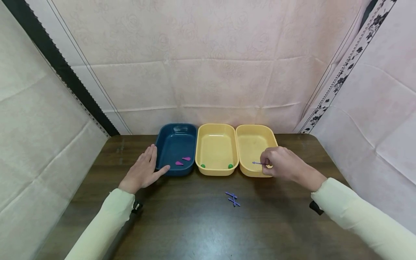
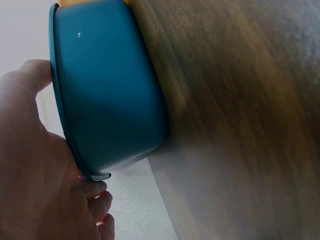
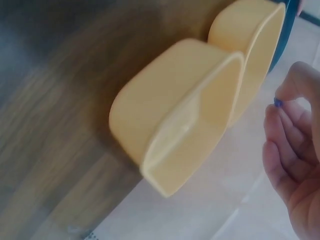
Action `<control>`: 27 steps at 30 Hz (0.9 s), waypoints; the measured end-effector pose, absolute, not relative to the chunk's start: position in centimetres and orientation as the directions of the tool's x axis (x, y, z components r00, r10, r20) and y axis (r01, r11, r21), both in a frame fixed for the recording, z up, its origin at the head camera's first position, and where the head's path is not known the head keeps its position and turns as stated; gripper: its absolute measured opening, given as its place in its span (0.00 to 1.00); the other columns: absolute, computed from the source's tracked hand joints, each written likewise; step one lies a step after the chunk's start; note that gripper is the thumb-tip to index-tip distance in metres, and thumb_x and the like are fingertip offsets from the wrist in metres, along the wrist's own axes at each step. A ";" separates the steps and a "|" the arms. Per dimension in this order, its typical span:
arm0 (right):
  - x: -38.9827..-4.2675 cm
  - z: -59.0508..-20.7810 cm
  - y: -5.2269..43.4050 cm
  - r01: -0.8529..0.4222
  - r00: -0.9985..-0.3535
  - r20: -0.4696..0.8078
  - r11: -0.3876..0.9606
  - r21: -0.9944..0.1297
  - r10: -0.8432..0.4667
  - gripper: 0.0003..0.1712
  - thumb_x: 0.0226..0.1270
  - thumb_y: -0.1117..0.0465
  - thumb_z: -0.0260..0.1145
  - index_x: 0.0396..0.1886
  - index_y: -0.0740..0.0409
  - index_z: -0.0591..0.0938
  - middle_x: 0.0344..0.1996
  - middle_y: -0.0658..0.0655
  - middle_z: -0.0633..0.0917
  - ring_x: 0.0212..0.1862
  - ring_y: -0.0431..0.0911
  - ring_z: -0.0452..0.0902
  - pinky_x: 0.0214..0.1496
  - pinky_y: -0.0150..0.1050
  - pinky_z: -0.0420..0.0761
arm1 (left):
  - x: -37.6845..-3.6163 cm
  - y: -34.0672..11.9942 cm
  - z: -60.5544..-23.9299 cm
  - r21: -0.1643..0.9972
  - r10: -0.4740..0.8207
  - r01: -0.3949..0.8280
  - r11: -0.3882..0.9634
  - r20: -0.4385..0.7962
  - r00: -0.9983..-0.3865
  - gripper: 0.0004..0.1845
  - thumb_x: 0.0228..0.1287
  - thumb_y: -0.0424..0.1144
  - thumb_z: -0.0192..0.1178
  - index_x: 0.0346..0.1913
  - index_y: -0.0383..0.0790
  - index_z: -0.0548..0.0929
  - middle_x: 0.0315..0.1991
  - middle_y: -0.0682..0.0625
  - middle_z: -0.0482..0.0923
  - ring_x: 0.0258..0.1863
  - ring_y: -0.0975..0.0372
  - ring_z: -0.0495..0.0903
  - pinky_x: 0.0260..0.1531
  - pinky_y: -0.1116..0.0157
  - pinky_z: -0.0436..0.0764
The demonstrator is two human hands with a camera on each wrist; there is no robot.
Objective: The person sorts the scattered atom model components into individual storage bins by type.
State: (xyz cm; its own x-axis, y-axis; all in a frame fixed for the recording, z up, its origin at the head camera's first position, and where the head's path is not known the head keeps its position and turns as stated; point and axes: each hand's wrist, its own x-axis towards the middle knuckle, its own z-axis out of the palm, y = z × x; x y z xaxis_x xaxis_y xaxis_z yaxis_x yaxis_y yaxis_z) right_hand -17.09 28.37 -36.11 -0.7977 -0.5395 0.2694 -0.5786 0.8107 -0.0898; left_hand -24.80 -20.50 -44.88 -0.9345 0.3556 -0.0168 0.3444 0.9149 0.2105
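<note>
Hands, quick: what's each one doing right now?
Left hand: open, fingers straight, resting against the blue tray.
Right hand: pinching a purple stick over the right yellow tray.

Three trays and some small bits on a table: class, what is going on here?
A person sits at a dark wooden table with three trays in a row. The right hand pinches a thin purple stick above the right yellow tray. The left hand rests flat against the blue tray, which holds two pink pieces. The middle yellow tray holds two green beads. A few more purple sticks lie on the table in front of the trays.
</note>
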 end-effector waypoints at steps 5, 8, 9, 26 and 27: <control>-18.2 -36.1 29.5 -0.556 -0.819 0.231 0.826 -0.094 -0.525 0.10 0.50 0.70 0.72 0.22 0.49 0.82 0.22 0.46 0.79 0.26 0.36 0.70 0.29 0.33 0.75 | -24.7 -20.5 -44.9 0.216 0.356 0.345 0.914 -0.016 -0.934 0.59 0.74 0.75 0.42 0.85 0.29 0.41 0.87 0.33 0.36 0.85 0.36 0.43 0.83 0.39 0.50; -18.7 -36.4 30.2 -0.538 -0.834 0.204 0.837 -0.100 -0.512 0.10 0.51 0.70 0.72 0.23 0.50 0.82 0.23 0.46 0.79 0.26 0.36 0.71 0.30 0.34 0.75 | -24.6 -20.4 -44.8 0.218 0.357 0.347 0.912 -0.008 -0.934 0.59 0.74 0.75 0.42 0.85 0.28 0.42 0.87 0.33 0.38 0.85 0.35 0.44 0.83 0.38 0.51; -18.9 -36.5 30.4 -0.532 -0.839 0.197 0.841 -0.098 -0.508 0.09 0.52 0.70 0.72 0.23 0.51 0.83 0.23 0.46 0.79 0.27 0.37 0.71 0.30 0.34 0.76 | -24.6 -20.4 -44.8 0.218 0.357 0.347 0.912 -0.006 -0.934 0.59 0.74 0.75 0.42 0.85 0.28 0.42 0.87 0.33 0.38 0.85 0.35 0.44 0.83 0.38 0.51; -22.0 -38.9 32.2 -0.448 -0.893 0.124 0.880 -0.157 -0.432 0.08 0.55 0.72 0.70 0.25 0.55 0.84 0.23 0.47 0.81 0.26 0.41 0.72 0.29 0.37 0.76 | -24.6 -20.5 -44.7 0.229 0.360 0.344 0.911 -0.030 -0.933 0.58 0.75 0.74 0.42 0.84 0.28 0.39 0.87 0.33 0.36 0.86 0.36 0.42 0.84 0.40 0.48; -22.1 -39.1 32.2 -0.447 -0.894 0.122 0.880 -0.161 -0.431 0.08 0.56 0.72 0.70 0.25 0.54 0.84 0.23 0.47 0.81 0.26 0.41 0.72 0.29 0.36 0.76 | -24.7 -20.5 -44.8 0.230 0.360 0.344 0.910 -0.030 -0.932 0.59 0.75 0.74 0.42 0.84 0.28 0.39 0.87 0.33 0.36 0.86 0.36 0.42 0.84 0.39 0.48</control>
